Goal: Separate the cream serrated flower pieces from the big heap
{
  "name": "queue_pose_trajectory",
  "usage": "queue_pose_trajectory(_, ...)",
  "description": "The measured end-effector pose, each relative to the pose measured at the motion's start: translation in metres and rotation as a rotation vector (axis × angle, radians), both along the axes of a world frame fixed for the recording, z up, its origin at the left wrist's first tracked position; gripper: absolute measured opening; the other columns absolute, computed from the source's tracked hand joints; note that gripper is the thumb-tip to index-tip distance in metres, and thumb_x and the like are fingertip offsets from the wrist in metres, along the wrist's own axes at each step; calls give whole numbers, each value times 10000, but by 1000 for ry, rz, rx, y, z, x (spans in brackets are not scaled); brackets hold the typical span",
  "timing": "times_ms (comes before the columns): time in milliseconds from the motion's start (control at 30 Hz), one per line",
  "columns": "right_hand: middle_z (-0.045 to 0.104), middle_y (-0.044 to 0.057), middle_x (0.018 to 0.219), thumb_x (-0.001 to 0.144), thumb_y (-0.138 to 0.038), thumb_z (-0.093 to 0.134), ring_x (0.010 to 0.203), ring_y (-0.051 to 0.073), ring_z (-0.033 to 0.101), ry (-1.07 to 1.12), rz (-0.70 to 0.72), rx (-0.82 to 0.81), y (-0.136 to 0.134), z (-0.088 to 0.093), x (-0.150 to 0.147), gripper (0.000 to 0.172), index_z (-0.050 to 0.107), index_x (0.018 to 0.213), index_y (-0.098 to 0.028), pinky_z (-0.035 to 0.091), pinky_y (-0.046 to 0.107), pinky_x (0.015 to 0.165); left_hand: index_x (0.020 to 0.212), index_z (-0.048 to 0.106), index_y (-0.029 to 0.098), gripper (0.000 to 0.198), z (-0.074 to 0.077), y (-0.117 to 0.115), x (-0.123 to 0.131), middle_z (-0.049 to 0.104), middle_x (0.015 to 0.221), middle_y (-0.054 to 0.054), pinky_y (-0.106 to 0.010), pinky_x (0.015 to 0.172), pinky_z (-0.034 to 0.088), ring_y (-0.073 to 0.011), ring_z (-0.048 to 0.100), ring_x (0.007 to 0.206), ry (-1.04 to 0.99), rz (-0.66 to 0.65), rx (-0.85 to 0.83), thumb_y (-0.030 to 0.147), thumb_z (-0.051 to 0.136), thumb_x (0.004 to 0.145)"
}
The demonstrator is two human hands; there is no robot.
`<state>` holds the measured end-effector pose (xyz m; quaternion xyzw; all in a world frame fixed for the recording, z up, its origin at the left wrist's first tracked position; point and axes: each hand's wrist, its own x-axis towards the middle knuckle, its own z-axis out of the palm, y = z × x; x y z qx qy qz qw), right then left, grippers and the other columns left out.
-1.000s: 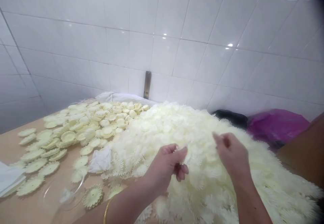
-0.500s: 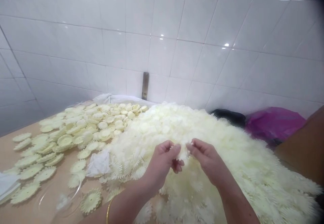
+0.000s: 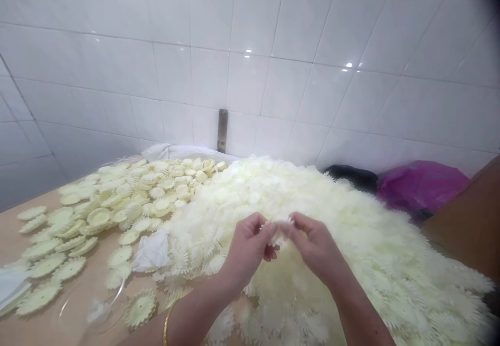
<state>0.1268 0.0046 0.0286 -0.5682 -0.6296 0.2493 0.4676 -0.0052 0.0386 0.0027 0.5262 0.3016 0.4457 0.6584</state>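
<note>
Above a big heap of pale cream, fringed flower-petal pieces, my left hand and my right hand meet. Between them is one small cream petal piece with a toothed edge, partly covered by the fingers. My left thumb and forefinger pinch its left side. The fingertips of my right hand are closed on its right side and slightly blurred.
Left of the heap, many toothed cream discs lie in stacks on the tan table. Nearby are a crumpled white tissue and a clear line. A black bundle and purple bag sit by the tiled wall.
My right hand has moved left, closer to my left hand, and its fingertips now reach the petal piece's upper right edge. The view has shifted slightly.
</note>
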Motion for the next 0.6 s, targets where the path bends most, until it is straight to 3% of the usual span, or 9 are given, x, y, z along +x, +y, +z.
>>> queue_pose_trajectory(133, 350, -34, 533, 785, -423, 500, 515, 95, 331, 103, -168, 82, 2, -5, -1, 356, 406, 549, -175, 308, 217, 486, 627, 406, 177, 301, 1, -1, 3, 540, 466, 12, -201, 404, 339, -87, 469, 373, 1, -67, -35, 407, 580, 713)
queue_pose_trajectory(300, 331, -46, 496, 788, -436, 494, 473, 88, 321, 103, -292, 116, 4, -6, -4, 378, 382, 530, -183, 294, 217, 455, 614, 392, 186, 291, 8, -14, 4, 537, 471, 12, -208, 411, 342, -85, 453, 377, -29, -50, -62, 394, 552, 740)
queue_pose_trajectory(367, 388, -39, 504, 796, -427, 481, 474, 95, 366, 122, -445, 138, 4, -2, 8, 351, 405, 552, -186, 311, 224, 463, 594, 396, 189, 293, 15, -28, 0, 521, 474, 10, -215, 417, 352, -87, 455, 388, -26, -29, -2, 393, 535, 751)
queue_pose_trajectory(467, 480, -6, 571, 799, -411, 469, 522, 123, 462, 262, -761, 196, 2, 5, 32, 299, 440, 601, -188, 351, 241, 483, 550, 412, 189, 299, 23, -44, -4, 423, 420, 23, -216, 410, 325, -86, 416, 395, -2, 14, 225, 377, 541, 742)
queue_pose_trajectory(533, 480, -5, 590, 771, -405, 515, 568, 134, 488, 260, -710, 227, 0, 9, 40, 282, 449, 601, -190, 384, 248, 531, 500, 368, 183, 333, 23, -43, -4, 366, 411, 36, -208, 413, 312, -73, 393, 396, -16, 17, 188, 329, 559, 730)
queue_pose_trajectory(600, 462, -14, 565, 756, -407, 530, 564, 128, 466, 188, -549, 179, -2, 10, 36, 291, 452, 580, -188, 390, 244, 550, 502, 364, 172, 306, 18, -33, -1, 429, 461, 23, -223, 471, 373, -84, 458, 437, -78, -5, -17, 254, 585, 697)
